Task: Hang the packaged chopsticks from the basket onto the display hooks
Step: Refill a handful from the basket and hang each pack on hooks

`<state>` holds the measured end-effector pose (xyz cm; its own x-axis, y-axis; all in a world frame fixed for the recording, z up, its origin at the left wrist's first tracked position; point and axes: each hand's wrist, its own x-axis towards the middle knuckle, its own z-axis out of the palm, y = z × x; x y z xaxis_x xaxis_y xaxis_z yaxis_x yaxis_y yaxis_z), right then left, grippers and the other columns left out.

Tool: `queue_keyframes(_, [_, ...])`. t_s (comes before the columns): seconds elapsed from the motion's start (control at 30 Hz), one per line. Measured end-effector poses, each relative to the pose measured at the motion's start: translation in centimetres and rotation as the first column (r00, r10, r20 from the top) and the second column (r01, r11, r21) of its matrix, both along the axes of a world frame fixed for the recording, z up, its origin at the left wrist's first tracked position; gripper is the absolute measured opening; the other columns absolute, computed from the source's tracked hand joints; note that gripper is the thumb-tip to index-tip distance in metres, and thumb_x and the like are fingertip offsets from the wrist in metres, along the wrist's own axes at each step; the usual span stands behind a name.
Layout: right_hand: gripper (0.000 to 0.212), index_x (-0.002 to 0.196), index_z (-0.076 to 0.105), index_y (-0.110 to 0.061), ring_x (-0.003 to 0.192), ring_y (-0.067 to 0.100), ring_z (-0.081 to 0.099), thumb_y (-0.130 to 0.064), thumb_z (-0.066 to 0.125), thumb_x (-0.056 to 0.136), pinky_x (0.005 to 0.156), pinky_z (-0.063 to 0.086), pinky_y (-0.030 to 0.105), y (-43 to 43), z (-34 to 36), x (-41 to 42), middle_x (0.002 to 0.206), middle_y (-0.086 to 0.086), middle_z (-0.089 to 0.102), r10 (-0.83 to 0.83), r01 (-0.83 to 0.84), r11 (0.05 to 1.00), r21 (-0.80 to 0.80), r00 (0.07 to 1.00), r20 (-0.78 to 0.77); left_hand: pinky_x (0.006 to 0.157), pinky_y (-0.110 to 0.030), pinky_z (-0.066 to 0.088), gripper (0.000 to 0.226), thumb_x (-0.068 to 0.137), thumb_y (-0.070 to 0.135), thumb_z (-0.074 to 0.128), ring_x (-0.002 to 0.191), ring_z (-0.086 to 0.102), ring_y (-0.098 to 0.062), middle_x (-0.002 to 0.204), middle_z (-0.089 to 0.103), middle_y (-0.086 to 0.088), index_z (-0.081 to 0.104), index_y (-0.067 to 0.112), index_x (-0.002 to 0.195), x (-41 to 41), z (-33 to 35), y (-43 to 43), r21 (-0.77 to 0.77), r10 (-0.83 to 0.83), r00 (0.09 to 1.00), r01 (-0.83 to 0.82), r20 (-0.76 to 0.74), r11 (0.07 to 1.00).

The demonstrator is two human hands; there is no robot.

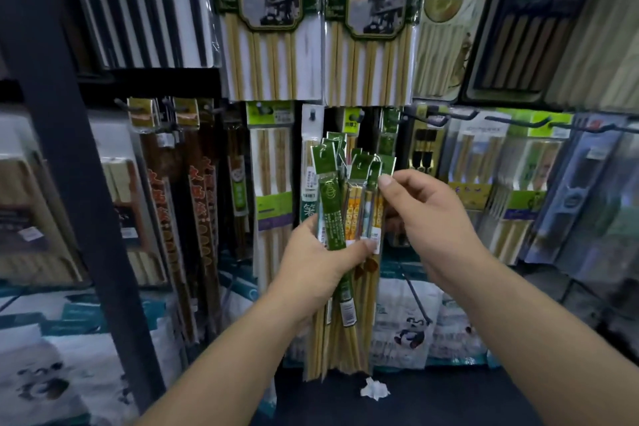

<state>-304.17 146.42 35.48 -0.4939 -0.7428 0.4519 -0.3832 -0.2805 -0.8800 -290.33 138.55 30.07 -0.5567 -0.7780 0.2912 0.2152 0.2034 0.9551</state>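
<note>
chopstick packets [332, 204] partly behind left hand [318, 266]

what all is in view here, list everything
chopstick bundle: several packs, green headers, centre
portrait packs: two, green and cream, top centre
black chopsticks pack: one, top left
red-brown packs: a few, hanging left
display hooks: several, black, right middle row
panda bags: a few, white, bottom
paper scrap: one, white, floor below bundle
post: one, dark, left
left hand: one, grips bundle low
right hand: one, fingers pinch a pack's header
</note>
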Motion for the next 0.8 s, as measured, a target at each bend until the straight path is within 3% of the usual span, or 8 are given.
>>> queue_keyframes(0.07, [0.020,0.086,0.073,-0.027,0.074,0.026,0.059,-0.040,0.063,0.099,0.067,0.052,0.042,-0.3,0.1,-0.2,0.090,0.024,0.064,-0.005,0.006,1.000,-0.016,1.000,0.026,0.072,-0.025,0.060,0.028,0.081,0.015,0.087,0.088,0.077,-0.014,0.096,0.080,0.003,0.074,0.025,0.102,-0.4,0.1,-0.1,0.017,0.006,1.000,-0.006,-0.015,1.000])
queue_keyframes(0.2, [0.022,0.083,0.072,-0.027,0.075,0.019,0.055,-0.034,0.062,0.100,0.074,0.050,0.041,-0.8,0.5,-0.5,0.077,0.004,0.059,-0.035,0.037,0.998,-0.042,0.998,0.054,0.069,-0.022,0.059,0.025,0.081,0.016,0.087,0.086,0.077,-0.012,0.093,0.080,0.005,0.075,0.032,0.095,-1.2,0.5,-0.2,0.026,0.007,1.000,-0.007,-0.019,1.000])
queue_keyframes(0.43, [0.026,0.079,0.071,-0.028,0.070,0.011,0.051,-0.032,0.059,0.102,0.073,0.046,0.036,-1.1,3.0,-1.8,0.070,-0.007,0.055,-0.078,0.086,0.989,-0.119,0.994,0.070,0.064,-0.014,0.056,0.035,0.074,0.028,0.090,0.084,0.077,-0.012,0.090,0.080,0.003,0.070,0.022,0.102,-1.4,0.7,-1.1,0.074,0.035,0.999,-0.033,-0.025,0.997])
queue_keyframes(0.63, [0.024,0.083,0.071,-0.026,0.072,0.020,0.051,-0.035,0.059,0.101,0.071,0.046,0.039,-1.7,4.2,-2.4,0.076,0.004,0.055,-0.091,0.095,0.987,-0.132,0.995,0.041,0.077,-0.030,0.055,0.025,0.076,0.025,0.091,0.087,0.077,-0.017,0.090,0.080,-0.001,0.073,0.031,0.092,-1.6,0.8,-1.5,0.120,0.056,0.997,-0.049,-0.057,0.992])
queue_keyframes(0.8, [0.024,0.081,0.072,-0.027,0.068,0.019,0.052,-0.034,0.060,0.100,0.068,0.047,0.040,-2.3,4.4,-2.5,0.071,0.002,0.056,-0.099,0.108,0.985,-0.132,0.993,0.069,0.078,-0.028,0.054,0.027,0.077,0.024,0.089,0.086,0.077,-0.013,0.091,0.081,0.001,0.073,0.042,0.088,-1.8,1.0,-1.3,0.083,0.047,0.997,-0.043,-0.055,0.996])
